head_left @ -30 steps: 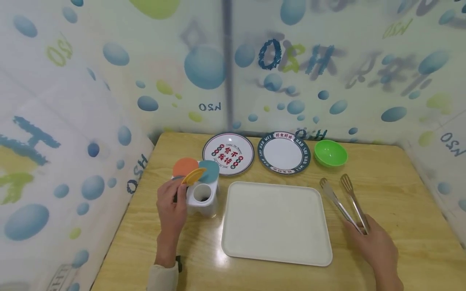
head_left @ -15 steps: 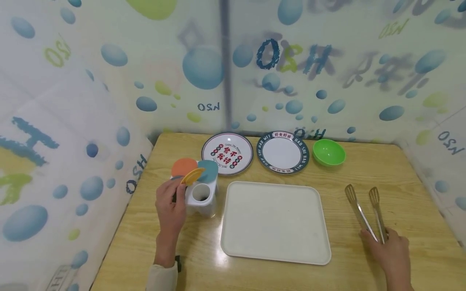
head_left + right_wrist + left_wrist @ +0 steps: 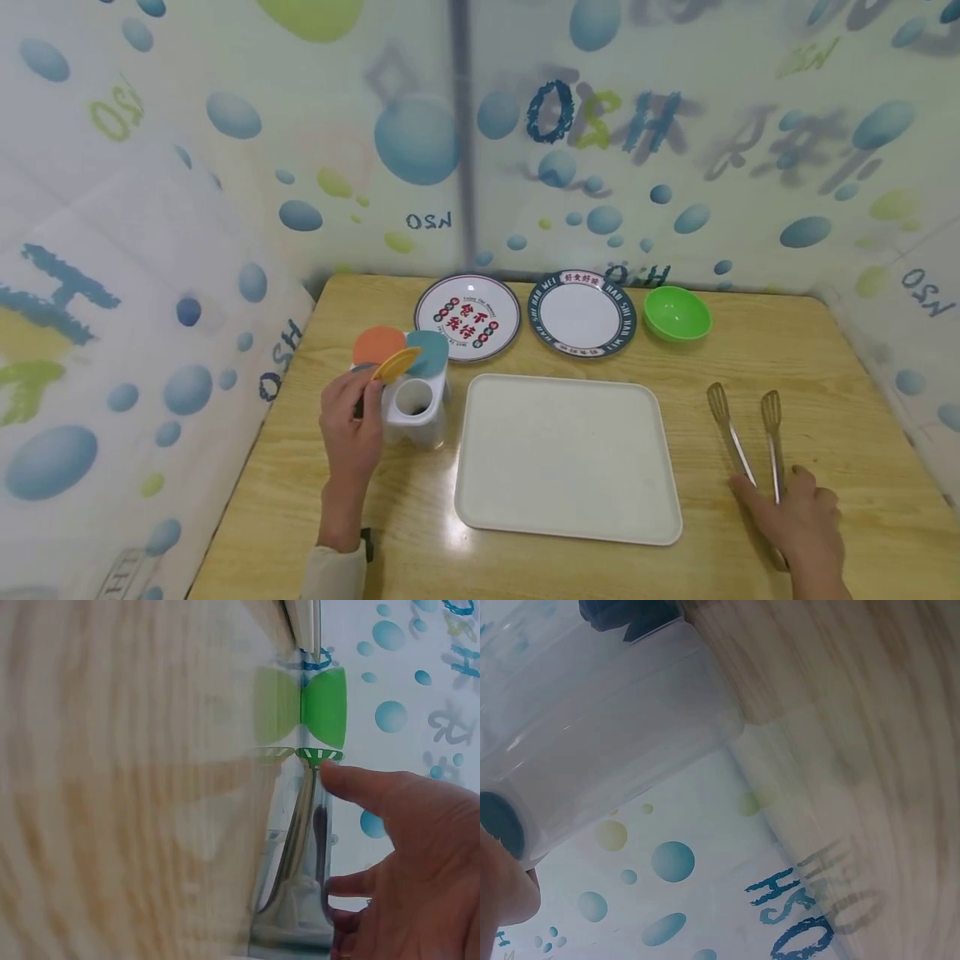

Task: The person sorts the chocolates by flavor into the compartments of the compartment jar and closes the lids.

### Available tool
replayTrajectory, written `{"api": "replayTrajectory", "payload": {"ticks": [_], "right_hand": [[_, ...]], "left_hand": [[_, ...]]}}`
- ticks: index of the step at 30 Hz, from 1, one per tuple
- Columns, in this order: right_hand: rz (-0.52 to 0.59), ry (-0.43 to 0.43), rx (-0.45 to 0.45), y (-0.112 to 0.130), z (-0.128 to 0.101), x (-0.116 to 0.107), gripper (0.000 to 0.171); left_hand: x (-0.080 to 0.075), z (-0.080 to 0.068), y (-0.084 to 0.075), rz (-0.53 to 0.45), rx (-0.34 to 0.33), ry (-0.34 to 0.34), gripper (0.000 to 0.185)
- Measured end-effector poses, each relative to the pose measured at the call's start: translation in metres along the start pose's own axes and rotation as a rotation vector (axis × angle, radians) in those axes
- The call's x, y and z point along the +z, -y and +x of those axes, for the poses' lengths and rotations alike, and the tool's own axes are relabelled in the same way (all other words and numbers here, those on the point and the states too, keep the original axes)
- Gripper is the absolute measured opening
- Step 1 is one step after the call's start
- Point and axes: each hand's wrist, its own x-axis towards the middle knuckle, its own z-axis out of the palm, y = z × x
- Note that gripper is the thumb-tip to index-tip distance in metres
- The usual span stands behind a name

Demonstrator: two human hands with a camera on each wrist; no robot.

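Observation:
At the left, my left hand (image 3: 352,425) pinches a raised yellow flip lid (image 3: 397,364) on a clear-sided container (image 3: 427,433) with several lids. Below the raised lid, a round white opening (image 3: 415,397) shows. In the left wrist view, a finger (image 3: 506,889) lies against the container's clear wall (image 3: 630,727). On the right, metal tongs (image 3: 738,446) lie on the wooden table with their slotted ends spread apart. My right hand (image 3: 798,525) rests over their handle end, fingers loose and uncurled. The right wrist view shows the thumb or forefinger extended beside the tongs (image 3: 304,825).
A cream tray (image 3: 566,458) lies between the hands. Behind it stand a plate with red lettering (image 3: 468,317), a dark-rimmed plate (image 3: 582,314) and a green bowl (image 3: 677,314). Patterned walls enclose the table (image 3: 840,400) at the back and sides.
My right hand has moved right with the tongs, set them down on the table and loosened its fingers from them. The left hand and the yellow lid have stayed put.

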Motion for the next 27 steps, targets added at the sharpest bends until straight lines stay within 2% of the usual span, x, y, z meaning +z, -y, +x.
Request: {"api": "replayTrajectory", "payload": {"ticks": [3, 6, 8, 11, 15, 18, 22, 27], "right_hand": [[0.049, -0.141, -0.015, 0.013, -0.006, 0.001, 0.098], [0.133, -0.270, -0.094, 0.033, -0.010, 0.005, 0.077], [0.186, -0.307, -0.167, 0.050, -0.015, 0.009, 0.066], [0.222, -0.340, -0.323, 0.079, -0.020, 0.019, 0.050], [0.218, -0.388, -0.520, 0.121, -0.028, 0.038, 0.030], [0.223, -0.418, -0.636, 0.150, -0.034, 0.058, 0.018], [0.311, -0.388, -0.808, 0.196, -0.048, 0.087, 0.009], [0.505, -0.195, -0.998, 0.269, -0.070, 0.118, 0.012]], "left_hand": [[0.001, 0.000, 0.000, -0.007, 0.000, 0.002, 0.018], [0.002, 0.000, 0.001, -0.012, 0.002, -0.004, 0.018], [0.002, 0.000, 0.002, -0.013, 0.007, -0.008, 0.019], [0.002, 0.001, 0.003, -0.020, 0.022, -0.007, 0.019], [0.001, 0.002, 0.003, -0.047, 0.057, 0.015, 0.018], [0.002, 0.002, 0.003, -0.074, 0.079, 0.046, 0.022], [0.001, 0.003, 0.003, -0.075, 0.071, 0.053, 0.020], [0.001, 0.003, 0.003, -0.062, 0.053, 0.032, 0.022]]}}
